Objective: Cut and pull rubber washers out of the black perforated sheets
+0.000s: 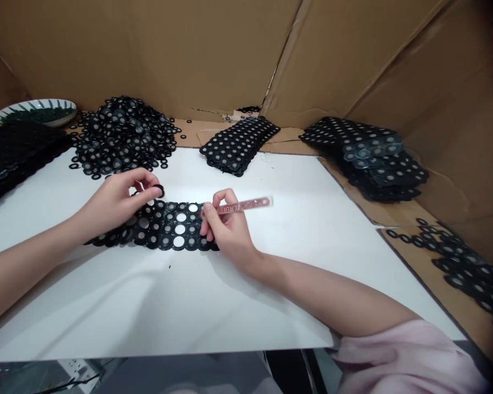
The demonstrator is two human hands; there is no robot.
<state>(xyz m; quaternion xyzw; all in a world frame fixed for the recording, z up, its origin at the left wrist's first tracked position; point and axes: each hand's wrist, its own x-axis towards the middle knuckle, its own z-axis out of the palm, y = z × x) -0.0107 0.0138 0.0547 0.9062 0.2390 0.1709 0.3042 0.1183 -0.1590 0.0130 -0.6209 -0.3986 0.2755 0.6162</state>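
A black sheet of joined rings (164,227) lies on the white board (189,306) in front of me; some of its holes are punched out and show white. My left hand (119,200) rests on the sheet's left part and pinches a small black ring (159,190) between thumb and fingers. My right hand (225,227) is closed around a clear pink pen-like tool (246,205), with its tip down at the sheet's right end.
A heap of loose black rings (123,134) sits at the back left. Stacks of ring sheets lie at back centre (240,143), back right (370,156) and far left (12,150). A patterned bowl (36,111) stands back left. Cardboard walls surround the space. More rings lie at right (464,265).
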